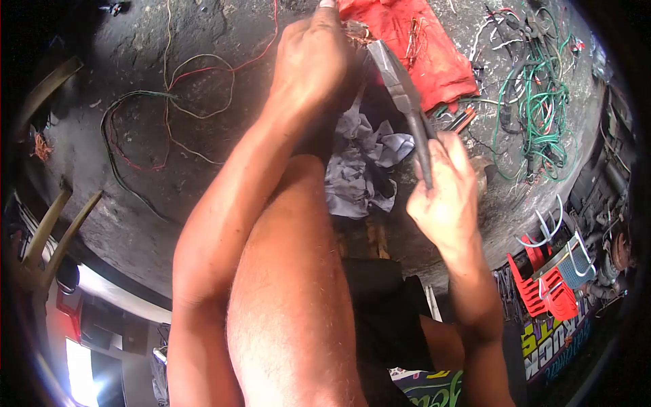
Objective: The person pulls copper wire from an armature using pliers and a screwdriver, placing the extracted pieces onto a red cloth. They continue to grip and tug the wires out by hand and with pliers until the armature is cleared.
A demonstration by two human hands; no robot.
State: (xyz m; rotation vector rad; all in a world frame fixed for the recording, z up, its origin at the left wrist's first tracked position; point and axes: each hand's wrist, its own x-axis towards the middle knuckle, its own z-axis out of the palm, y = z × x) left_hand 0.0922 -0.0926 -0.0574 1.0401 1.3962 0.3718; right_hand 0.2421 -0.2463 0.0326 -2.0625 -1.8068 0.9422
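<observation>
My left hand [313, 60] is closed around a small bundle of copper wire ends [357, 31] near the top of the head view. My right hand [444, 193] grips the dark handles of a pair of pliers [405, 96], whose grey jaws reach up to the wire bundle. My bare knee rises between the two arms and hides the ground below them.
A red cloth [413, 41] lies on the dark concrete floor behind the hands. A crumpled grey rag [363, 159] sits under the pliers. A tangle of green wires [539, 115] is at right, loose red and green wires [169, 102] at left, red plastic parts [546, 292] at lower right.
</observation>
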